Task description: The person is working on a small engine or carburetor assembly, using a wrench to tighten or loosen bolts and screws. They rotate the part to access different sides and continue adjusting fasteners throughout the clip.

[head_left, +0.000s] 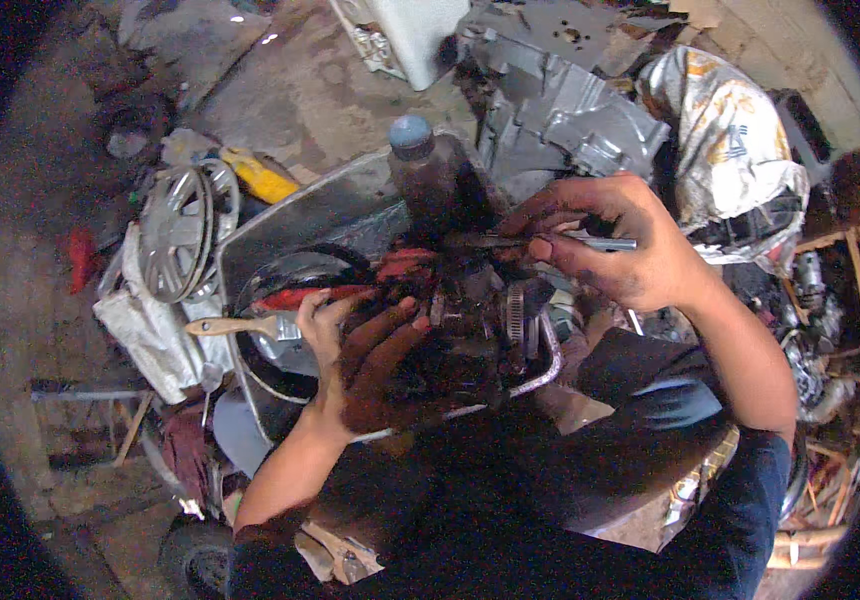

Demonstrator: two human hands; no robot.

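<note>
My right hand (630, 245) pinches a thin metal rod (605, 242) between thumb and fingers. Its bright end points right, and its darker end reaches left over a dark, greasy engine part (475, 310). That part has a ribbed round piece (516, 320) on its right side. My left hand (370, 345), blackened with grease, curves its fingers around the part's left side, steadying it. Red pieces (405, 265) show just beyond those fingers. Everything lies in or over a metal tray (300, 195) at my lap. Deep shadow hides where the rod's far end meets the part.
A dark bottle with a blue cap (412, 135) stands in the tray's far side. A wooden-handled brush (235, 326) lies across the left rim. Left are silver wheel covers (178, 235); beyond are a grey metal casing (570, 110) and a white sack (735, 130).
</note>
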